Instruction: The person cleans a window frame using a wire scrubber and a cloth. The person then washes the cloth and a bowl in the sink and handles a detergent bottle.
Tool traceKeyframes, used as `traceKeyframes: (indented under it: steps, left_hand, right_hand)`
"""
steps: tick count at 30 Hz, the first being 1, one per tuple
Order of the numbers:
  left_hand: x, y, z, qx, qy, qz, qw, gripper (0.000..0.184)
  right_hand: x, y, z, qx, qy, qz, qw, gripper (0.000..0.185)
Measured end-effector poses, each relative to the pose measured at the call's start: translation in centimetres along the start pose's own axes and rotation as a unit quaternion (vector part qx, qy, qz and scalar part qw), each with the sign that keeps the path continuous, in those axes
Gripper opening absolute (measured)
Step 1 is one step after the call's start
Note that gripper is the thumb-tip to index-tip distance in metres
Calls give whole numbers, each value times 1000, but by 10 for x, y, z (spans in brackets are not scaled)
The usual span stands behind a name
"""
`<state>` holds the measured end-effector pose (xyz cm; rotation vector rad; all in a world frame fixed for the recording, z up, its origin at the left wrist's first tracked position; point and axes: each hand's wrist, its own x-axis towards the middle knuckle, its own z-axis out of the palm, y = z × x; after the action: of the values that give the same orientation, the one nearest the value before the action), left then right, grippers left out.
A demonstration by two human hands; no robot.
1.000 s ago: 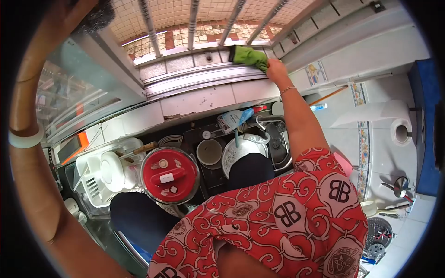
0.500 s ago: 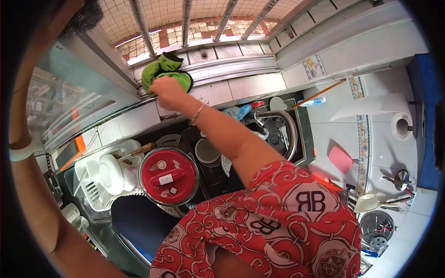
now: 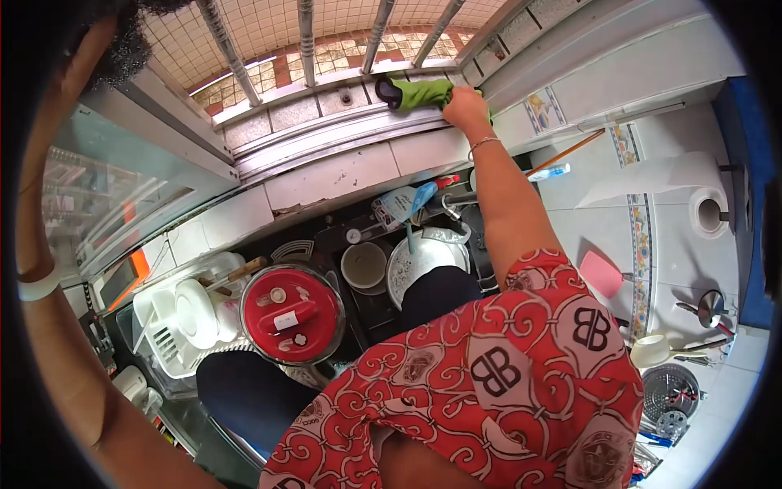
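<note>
My right hand (image 3: 467, 109) is closed round a green cloth (image 3: 422, 95) with a dark edge, at the right end of the metal window track (image 3: 326, 137). Part of the cloth trails left from the fist and lies on the track. On the far left, my left hand (image 3: 91, 53) is raised at the top of the window frame, beside a dark fuzzy shape; its fingers are mostly out of sight. A white band circles the left wrist. Upright metal bars (image 3: 306, 45) stand beyond the track.
Below the sill are a red-lidded pot (image 3: 292, 314), a white dish rack (image 3: 169, 330), a round bowl (image 3: 364, 266), a metal basin (image 3: 419, 259) and a faucet (image 3: 458, 198). An open glass pane (image 3: 122, 167) stands left. A paper roll (image 3: 707, 213) hangs right.
Half a second ago my right hand and the cloth were at the track's left end; now both are at its right end. My left arm stays raised in about the same place.
</note>
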<state>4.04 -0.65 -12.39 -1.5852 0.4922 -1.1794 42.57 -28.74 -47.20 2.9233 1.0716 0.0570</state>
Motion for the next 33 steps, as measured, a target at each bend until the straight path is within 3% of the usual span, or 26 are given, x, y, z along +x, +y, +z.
traceKeyframes:
  steps: [1,4,7,11,13,14,16,18,21,24,25,28,29,33]
  left_hand:
    - [-5,-5,4,-2,10,15,1000,52]
    - [-3,0,5,-14,5,-18,1000,52]
    - [2,9,-11,-70,-117,-141,980,45]
    - [-3,26,-39,-171,-332,-331,867,54]
    - [-15,21,-40,-171,-396,-361,827,57]
    - [-21,19,-40,-169,-428,-374,805,59]
    - [-24,19,-41,-190,-462,-404,766,59]
    - [-22,17,-41,-210,-460,-402,763,59]
    - [-36,17,-44,-208,-469,-421,748,58]
    - [-42,16,-44,-243,-436,-397,770,56]
    - [-41,17,-44,-252,-428,-395,773,55]
    - [-37,22,-45,-272,-397,-389,785,54]
    - [-37,23,-44,-277,-389,-390,787,53]
    - [-29,22,-43,-299,-370,-408,779,51]
  right_hand:
    - [-3,-1,0,19,27,-24,999,19]
    - [-14,-29,7,96,-17,-79,992,15]
    - [-40,-87,8,191,20,-191,963,9]
    - [-58,-129,11,297,54,-344,889,6]
    - [-26,-105,5,323,98,-276,900,3]
    - [-8,-85,-14,253,177,-238,921,4]
    - [5,-46,-63,62,94,-55,992,25]
    - [26,-13,-36,-25,110,-29,993,36]
    - [39,-7,-8,59,-45,51,996,50]
    - [36,-30,-11,36,-74,110,991,61]
    - [35,-41,-15,28,-63,124,990,56]
    - [37,-59,-9,17,-71,62,995,42]
    - [33,-71,-8,34,-55,17,998,30]
    - [-2,-157,3,76,14,-134,988,27]
